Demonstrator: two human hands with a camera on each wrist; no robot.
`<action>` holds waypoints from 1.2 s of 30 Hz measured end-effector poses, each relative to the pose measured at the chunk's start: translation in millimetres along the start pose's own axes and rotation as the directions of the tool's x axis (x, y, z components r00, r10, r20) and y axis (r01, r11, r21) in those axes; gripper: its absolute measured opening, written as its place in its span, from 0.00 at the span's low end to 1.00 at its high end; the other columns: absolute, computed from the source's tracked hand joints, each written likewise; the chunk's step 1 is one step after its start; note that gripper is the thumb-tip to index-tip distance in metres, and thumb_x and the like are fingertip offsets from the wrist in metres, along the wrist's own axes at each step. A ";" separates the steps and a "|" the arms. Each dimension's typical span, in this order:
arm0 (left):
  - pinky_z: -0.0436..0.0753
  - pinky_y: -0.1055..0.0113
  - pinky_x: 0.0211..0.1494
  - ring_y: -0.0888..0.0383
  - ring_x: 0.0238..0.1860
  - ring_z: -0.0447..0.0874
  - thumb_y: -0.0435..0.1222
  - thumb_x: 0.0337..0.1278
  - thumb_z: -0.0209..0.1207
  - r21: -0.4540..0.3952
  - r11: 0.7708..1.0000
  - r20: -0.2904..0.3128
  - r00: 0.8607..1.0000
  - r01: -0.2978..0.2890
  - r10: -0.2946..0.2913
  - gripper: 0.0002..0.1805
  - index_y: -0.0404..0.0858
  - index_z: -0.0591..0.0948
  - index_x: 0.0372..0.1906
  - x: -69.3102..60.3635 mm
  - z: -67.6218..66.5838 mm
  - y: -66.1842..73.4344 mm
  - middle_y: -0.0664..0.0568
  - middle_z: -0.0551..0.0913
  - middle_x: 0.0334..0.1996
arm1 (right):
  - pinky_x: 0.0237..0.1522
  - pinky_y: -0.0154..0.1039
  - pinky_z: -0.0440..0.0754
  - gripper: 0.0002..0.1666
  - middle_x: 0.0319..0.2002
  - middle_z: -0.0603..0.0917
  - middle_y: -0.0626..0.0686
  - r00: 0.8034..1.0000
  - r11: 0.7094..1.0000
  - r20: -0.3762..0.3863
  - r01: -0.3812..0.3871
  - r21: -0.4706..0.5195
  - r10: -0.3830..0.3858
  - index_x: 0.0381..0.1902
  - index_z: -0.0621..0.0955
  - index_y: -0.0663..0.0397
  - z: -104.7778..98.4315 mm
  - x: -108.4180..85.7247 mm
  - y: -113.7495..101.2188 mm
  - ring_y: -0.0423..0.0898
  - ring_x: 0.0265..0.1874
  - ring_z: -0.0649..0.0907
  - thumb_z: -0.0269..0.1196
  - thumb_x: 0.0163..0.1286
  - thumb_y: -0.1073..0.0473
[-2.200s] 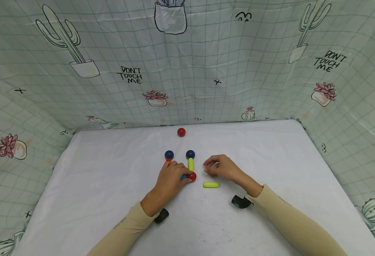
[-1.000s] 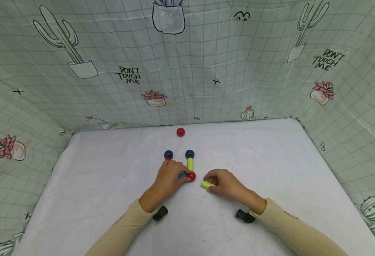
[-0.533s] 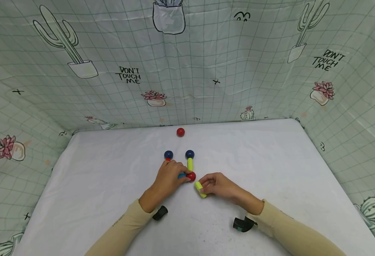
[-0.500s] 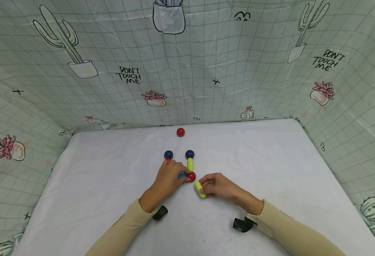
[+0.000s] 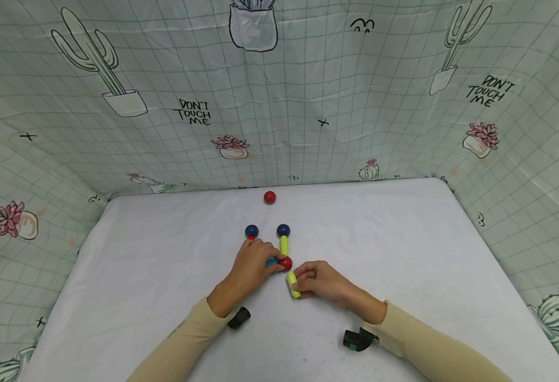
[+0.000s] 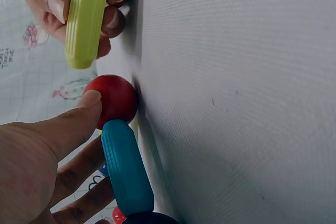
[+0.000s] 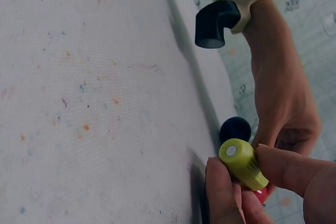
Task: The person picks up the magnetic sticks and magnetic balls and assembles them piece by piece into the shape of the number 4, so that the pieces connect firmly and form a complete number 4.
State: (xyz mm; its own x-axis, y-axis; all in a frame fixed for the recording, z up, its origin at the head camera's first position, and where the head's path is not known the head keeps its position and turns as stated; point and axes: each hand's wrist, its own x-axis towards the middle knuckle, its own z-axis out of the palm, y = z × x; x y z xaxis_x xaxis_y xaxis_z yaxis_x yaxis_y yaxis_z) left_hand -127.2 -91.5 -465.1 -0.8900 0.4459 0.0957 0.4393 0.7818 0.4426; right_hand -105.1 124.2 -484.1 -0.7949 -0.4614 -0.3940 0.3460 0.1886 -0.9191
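Note:
My left hand (image 5: pixel 253 263) pinches a red ball (image 6: pixel 118 98), thumb on it, at the corner of a magnetic ball-and-rod construction. A ribbed blue rod (image 6: pixel 127 166) joins that ball to a dark blue ball (image 6: pixel 149 219). Another yellow-green rod (image 5: pixel 284 245) runs from the red ball to a navy ball (image 5: pixel 283 229). On the left, a second navy ball (image 5: pixel 252 231) tops a red rod (image 5: pixel 251 238), mostly covered by my hand. My right hand (image 5: pixel 324 281) pinches a loose yellow-green magnetic rod (image 5: pixel 292 285), apart from the red ball; a silver disc shows on its end in the right wrist view.
A single red ball (image 5: pixel 270 197) lies near the far edge of the white-covered table (image 5: pixel 380 228). Black wrist devices (image 5: pixel 358 339) sit under both sleeves. A cactus-print cloth (image 5: pixel 279 106) hangs behind and at the sides.
My right hand has picked the loose yellow-green rod off the table, turned it from crosswise to nearly lengthwise and brought it left, just below the red ball. My left hand stays in place.

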 end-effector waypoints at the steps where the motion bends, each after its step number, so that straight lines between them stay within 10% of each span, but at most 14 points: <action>1: 0.75 0.52 0.53 0.53 0.41 0.81 0.39 0.56 0.78 0.000 1.000 0.003 1.000 0.000 0.000 0.11 0.42 0.93 0.44 0.0 0.0 -0.1 0.53 0.91 0.37 | 0.42 0.38 0.90 0.14 0.33 0.83 0.50 1.000 1.000 -0.003 0.003 -0.002 -0.003 0.51 0.80 0.74 0.5 0.4 0.2 0.41 0.33 0.86 0.68 0.70 0.71; 36: 0.74 0.52 0.56 0.53 0.43 0.82 0.39 0.59 0.76 -0.020 0.999 0.050 0.998 0.029 -0.028 0.11 0.42 0.94 0.46 1.3 -2.7 -1.1 0.54 0.92 0.40 | 0.38 0.38 0.90 0.15 0.35 0.84 0.55 0.994 0.995 -0.104 0.004 -0.102 -0.014 0.49 0.80 0.74 16.2 4.6 -5.2 0.41 0.29 0.88 0.71 0.70 0.69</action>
State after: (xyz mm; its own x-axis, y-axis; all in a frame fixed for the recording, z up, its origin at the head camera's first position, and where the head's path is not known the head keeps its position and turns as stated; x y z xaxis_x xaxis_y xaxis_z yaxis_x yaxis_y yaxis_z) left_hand -129.1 -93.0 -463.1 -0.8948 0.4448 0.0386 0.4105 0.7856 0.4628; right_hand -102.5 107.0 -480.9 -0.8474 -0.3713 -0.3795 0.2903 0.2746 -0.9167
